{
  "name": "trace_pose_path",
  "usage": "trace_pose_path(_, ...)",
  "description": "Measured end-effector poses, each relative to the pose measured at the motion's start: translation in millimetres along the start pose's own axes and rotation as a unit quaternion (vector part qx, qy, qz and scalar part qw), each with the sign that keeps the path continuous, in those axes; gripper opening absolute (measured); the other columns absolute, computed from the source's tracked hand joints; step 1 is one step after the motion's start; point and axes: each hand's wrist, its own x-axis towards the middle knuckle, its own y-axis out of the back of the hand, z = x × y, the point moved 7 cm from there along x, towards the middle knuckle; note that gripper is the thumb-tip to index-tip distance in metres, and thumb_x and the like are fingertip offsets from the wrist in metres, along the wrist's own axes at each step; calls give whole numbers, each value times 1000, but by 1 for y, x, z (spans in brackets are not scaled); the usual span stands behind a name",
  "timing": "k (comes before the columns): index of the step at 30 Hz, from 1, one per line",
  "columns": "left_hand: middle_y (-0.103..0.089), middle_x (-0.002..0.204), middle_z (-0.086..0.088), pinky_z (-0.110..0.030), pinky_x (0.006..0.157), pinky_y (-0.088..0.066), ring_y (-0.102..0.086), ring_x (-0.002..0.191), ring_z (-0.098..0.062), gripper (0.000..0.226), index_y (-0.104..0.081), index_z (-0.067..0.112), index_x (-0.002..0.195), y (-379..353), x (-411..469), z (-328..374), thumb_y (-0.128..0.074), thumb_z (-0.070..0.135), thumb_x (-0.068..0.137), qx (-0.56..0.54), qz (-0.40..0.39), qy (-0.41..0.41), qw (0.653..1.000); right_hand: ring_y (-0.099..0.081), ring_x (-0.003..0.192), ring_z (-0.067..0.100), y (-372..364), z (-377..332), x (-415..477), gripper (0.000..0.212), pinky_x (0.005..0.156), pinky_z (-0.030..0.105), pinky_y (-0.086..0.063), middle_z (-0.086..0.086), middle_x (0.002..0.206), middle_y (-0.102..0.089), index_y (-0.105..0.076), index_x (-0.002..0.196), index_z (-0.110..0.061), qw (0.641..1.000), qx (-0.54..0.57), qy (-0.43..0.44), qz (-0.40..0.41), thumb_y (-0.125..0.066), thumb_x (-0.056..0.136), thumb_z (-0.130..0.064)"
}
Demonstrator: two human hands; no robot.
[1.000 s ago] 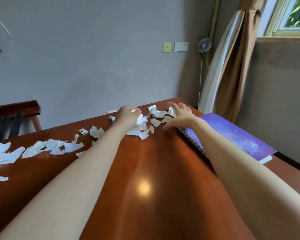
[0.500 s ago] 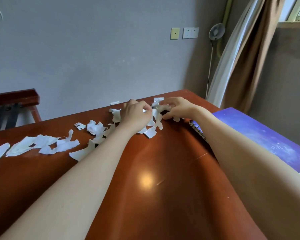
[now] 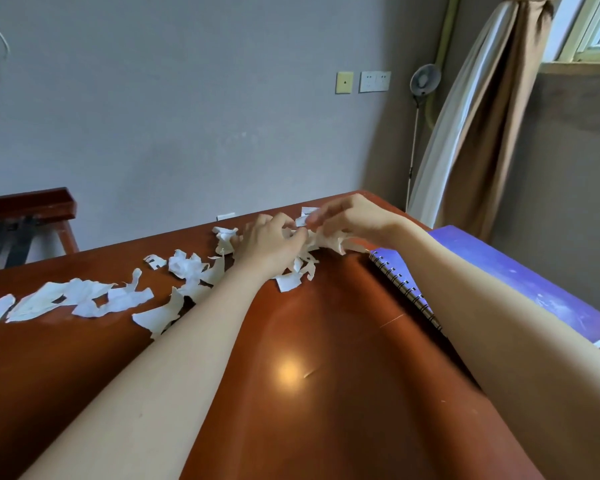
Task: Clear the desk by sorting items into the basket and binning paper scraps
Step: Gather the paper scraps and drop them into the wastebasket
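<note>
White torn paper scraps [image 3: 84,299] lie in a ragged line across the far part of the brown wooden desk [image 3: 326,393]. At the far end, my left hand [image 3: 271,242] and my right hand [image 3: 352,220] meet over a bunched heap of scraps [image 3: 323,242]. Both hands have curled fingers gathering scraps; my right hand pinches a small piece. No basket or bin is in view.
A purple spiral-bound notebook [image 3: 520,282] lies at the desk's right edge, under my right forearm. A wooden rack [image 3: 25,209] stands left beyond the desk. A floor fan [image 3: 425,81] and curtains [image 3: 482,116] fill the far right corner.
Both hands have drawn together, bunching the far scraps into a heap between them. My right hand went from flat on the scraps to pinching a piece. The view has shifted slightly.
</note>
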Motion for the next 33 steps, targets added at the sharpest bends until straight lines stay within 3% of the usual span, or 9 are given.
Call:
trace_pose_path(3,-49,131,-2,-41,103,-35,-40,126,-25,31,-57,28,115,6,5,-3,-40,42,93,-36,16,1,999,-49,61,13,12,-9,20,22,58,23,-36,0,73,-57,-61,76,-14,996,19,12,90,-46,86,-1)
trace_pose_path(5,-50,130,-1,-37,96,-35,-42,124,-24,31,-58,28,115,9,9,-6,-39,40,93,-28,20,0,999,-55,71,15,18,-12,37,22,67,25,-42,0,82,-60,-65,90,-13,982,-95,20,165,-46,88,-2)
trace_pose_path(9,-48,133,0,-38,97,-37,-42,124,-24,32,-57,32,116,4,13,-12,-38,43,92,-36,-20,11,999,-55,117,26,-1,1,66,40,96,32,-46,6,133,-56,-54,131,-15,955,-281,-11,95,-40,94,-5)
trace_pose_path(12,-45,136,1,-40,103,-35,-41,126,-23,35,-55,34,120,-1,11,-13,-42,48,91,-19,-48,10,999,-58,112,27,-9,1,67,34,94,33,-48,9,124,-63,-63,122,-10,938,-337,3,83,-44,94,-8)
trace_pose_path(17,-43,138,6,-33,99,-34,-40,128,-20,45,-52,36,125,-2,0,-8,-54,54,84,-14,-67,-11,998,-56,88,17,0,-7,51,32,61,19,-45,5,111,-64,-61,116,-12,950,-295,37,94,-58,85,-9)
trace_pose_path(20,-42,136,6,-28,92,-37,-44,124,-18,44,-52,35,125,-5,-12,-3,-60,42,82,-20,-80,-32,996,-55,95,19,3,-3,26,43,68,25,-48,4,113,-60,-51,126,-16,947,-319,-5,40,-60,83,-14)
trace_pose_path(26,-39,143,-1,-39,104,-39,-44,127,-23,45,-39,28,135,-1,-30,6,-51,31,91,-33,-77,-29,996,-54,91,21,4,7,-14,19,81,33,-46,2,103,-58,-63,92,-17,934,-321,-139,-64,-58,75,-25)
trace_pose_path(30,-38,144,1,-40,105,-39,-43,128,-23,41,-41,30,133,0,-36,5,-45,41,93,-73,-81,-3,994,-41,128,28,-13,-3,-33,70,97,34,-38,9,143,-35,-34,143,-24,876,-430,-152,-155,-66,81,-32)
trace_pose_path(33,-39,143,2,-40,108,-34,-38,131,-22,43,-42,33,131,-3,-42,6,-46,49,91,-64,-92,-5,994,-41,125,27,-17,1,-34,90,98,38,-43,1,140,-30,-25,144,-36,854,-473,-148,-157,-76,70,-39)
